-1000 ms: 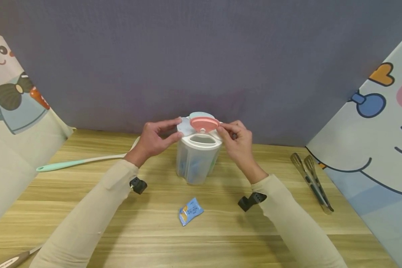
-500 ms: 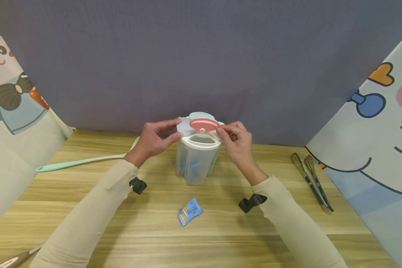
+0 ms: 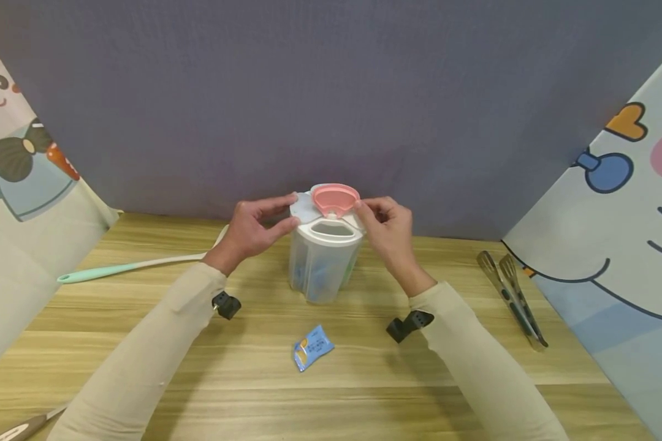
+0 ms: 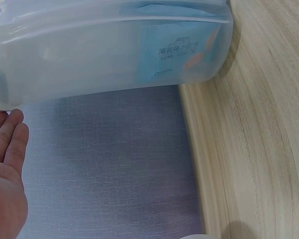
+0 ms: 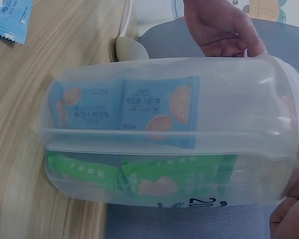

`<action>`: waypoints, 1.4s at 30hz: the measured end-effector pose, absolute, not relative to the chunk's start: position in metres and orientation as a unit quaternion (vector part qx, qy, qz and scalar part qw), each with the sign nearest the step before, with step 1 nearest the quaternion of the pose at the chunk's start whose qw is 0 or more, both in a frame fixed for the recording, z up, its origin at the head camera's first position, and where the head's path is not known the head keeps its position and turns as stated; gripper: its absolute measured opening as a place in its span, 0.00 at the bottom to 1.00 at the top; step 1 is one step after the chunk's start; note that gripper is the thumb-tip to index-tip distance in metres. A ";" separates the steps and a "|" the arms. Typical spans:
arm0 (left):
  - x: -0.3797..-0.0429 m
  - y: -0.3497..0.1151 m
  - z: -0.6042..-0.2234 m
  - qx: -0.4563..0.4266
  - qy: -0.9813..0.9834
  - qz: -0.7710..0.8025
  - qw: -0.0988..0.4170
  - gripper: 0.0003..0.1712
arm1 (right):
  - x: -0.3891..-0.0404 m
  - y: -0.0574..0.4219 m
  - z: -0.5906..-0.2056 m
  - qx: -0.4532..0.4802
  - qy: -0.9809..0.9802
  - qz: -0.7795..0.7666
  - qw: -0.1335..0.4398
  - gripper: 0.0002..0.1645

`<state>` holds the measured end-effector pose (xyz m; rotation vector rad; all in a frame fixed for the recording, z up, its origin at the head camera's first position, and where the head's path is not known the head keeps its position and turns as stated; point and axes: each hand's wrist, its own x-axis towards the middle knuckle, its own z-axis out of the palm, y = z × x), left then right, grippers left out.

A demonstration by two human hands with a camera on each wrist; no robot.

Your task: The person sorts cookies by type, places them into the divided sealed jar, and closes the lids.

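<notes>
A translucent divided food storage container (image 3: pixel 325 269) stands upright on the table, its white top carrying coloured flaps. My left hand (image 3: pixel 254 229) grips the left side of the top, thumb in front and fingers behind, over a pale blue flap (image 3: pixel 304 209). At the right, my right hand (image 3: pixel 388 226) pinches the edge of the raised pink flap (image 3: pixel 334 197) between thumb and index finger. The opening (image 3: pixel 332 228) in front of that flap is uncovered. Through the wall, blue snack packets (image 5: pixel 159 112) and green snack packets (image 5: pixel 179 177) show in separate compartments.
One blue snack packet (image 3: pixel 313 348) lies in front of the container. A long mint-handled utensil (image 3: pixel 102 273) rests at the left, partly behind my wrist. Metal tongs (image 3: pixel 513 300) lie at the right, and a brown-handled tool (image 3: pixel 22 429) at the near left. A grey panel (image 3: pixel 331 110) rises behind.
The pink flap has swung on its hinge and shows more of its face, covering more of the flap behind. My right hand has shifted slightly with it; my left hand stays put.
</notes>
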<state>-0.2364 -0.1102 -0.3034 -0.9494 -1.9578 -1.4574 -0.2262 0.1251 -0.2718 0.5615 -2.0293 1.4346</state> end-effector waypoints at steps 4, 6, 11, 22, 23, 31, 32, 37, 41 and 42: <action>-0.237 -0.109 -0.303 -0.351 -0.721 -0.539 0.257 0.20 | -0.227 0.126 -0.272 0.210 -0.756 0.546 0.293 0.08; -0.237 -0.109 -0.303 -0.351 -0.722 -0.538 0.258 0.20 | -0.227 0.126 -0.273 0.213 -0.752 0.551 0.291 0.08; -0.237 -0.109 -0.303 -0.350 -0.722 -0.535 0.262 0.20 | -0.227 0.128 -0.276 0.225 -0.743 0.562 0.287 0.07; -0.237 -0.108 -0.304 -0.352 -0.721 -0.538 0.259 0.20 | -0.225 0.130 -0.280 0.243 -0.733 0.561 0.297 0.08; -0.237 -0.108 -0.304 -0.352 -0.721 -0.539 0.259 0.20 | -0.225 0.130 -0.280 0.243 -0.733 0.563 0.296 0.08; -0.237 -0.109 -0.303 -0.354 -0.721 -0.539 0.255 0.20 | -0.223 0.131 -0.281 0.266 -0.723 0.564 0.296 0.10; -0.237 -0.109 -0.303 -0.354 -0.721 -0.538 0.255 0.20 | -0.223 0.131 -0.282 0.270 -0.721 0.565 0.298 0.10; -0.237 -0.111 -0.304 -0.352 -0.724 -0.536 0.256 0.21 | -0.225 0.133 -0.289 0.290 -0.699 0.566 0.327 0.12; -0.237 -0.111 -0.304 -0.352 -0.723 -0.535 0.259 0.21 | -0.227 0.138 -0.301 0.298 -0.683 0.565 0.354 0.11; -0.236 -0.111 -0.304 -0.352 -0.722 -0.535 0.260 0.21 | -0.225 0.138 -0.304 0.299 -0.681 0.565 0.357 0.10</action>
